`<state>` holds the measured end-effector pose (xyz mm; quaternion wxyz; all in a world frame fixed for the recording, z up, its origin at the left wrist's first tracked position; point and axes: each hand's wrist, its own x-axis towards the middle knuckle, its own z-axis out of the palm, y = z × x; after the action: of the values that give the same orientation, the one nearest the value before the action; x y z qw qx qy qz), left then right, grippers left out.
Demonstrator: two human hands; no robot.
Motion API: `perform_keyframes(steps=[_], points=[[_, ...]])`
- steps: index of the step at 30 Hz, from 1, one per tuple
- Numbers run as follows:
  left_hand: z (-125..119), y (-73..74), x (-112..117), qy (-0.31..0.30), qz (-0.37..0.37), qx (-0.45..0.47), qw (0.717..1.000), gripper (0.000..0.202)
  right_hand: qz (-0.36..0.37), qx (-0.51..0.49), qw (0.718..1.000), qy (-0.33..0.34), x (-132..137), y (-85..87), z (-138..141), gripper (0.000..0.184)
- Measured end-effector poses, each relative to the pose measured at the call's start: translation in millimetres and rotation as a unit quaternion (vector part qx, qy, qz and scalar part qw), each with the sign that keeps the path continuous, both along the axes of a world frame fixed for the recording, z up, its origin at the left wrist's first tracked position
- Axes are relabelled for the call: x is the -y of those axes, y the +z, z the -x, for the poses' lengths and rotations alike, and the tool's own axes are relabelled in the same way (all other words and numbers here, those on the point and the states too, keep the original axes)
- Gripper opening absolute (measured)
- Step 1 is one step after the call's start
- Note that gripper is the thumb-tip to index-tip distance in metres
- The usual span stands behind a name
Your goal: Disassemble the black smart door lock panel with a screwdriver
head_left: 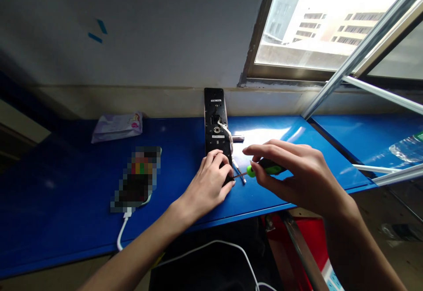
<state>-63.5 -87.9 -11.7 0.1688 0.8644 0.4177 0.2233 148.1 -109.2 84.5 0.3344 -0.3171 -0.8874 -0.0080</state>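
A long black door-lock panel lies flat on the blue table, its far end against the wall, with a white wire across its middle. My left hand is closed over the panel's near end and presses it down. My right hand grips a screwdriver with a green and black handle. The screwdriver's thin shaft points left at the panel's near right edge, right by my left fingertips.
A blurred phone lies left of the panel with a white charging cable running off the table's front edge. A white pack sits at the back left. Small metal parts lie right of the panel. An open window frame juts over the right side.
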Motion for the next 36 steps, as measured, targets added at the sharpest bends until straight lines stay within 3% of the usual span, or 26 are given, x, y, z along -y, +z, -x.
perform_keyframes(steps=[11, 24, 30, 36], points=[[2.7, -3.1, -1.0, -0.004, -0.001, 0.023, 1.0, 0.007, -0.009, -0.025, 1.0, -0.003, 2.4, 3.0, 0.9, 0.031], [2.8, -4.3, -1.3, -0.006, -0.008, 0.026, 1.0, 0.007, -0.022, -0.013, 1.0, 0.012, 0.1, 2.9, 6.2, 0.022], [3.9, -4.7, -0.8, -0.005, -0.008, 0.024, 1.0, 0.008, 0.037, 0.012, 0.998, 0.047, 6.9, 5.4, 2.8, 0.046], [3.5, -5.8, -1.2, -0.003, -0.011, 0.019, 1.0, 0.008, -0.023, 0.037, 0.999, 0.013, 11.2, 1.7, -1.8, 0.018]])
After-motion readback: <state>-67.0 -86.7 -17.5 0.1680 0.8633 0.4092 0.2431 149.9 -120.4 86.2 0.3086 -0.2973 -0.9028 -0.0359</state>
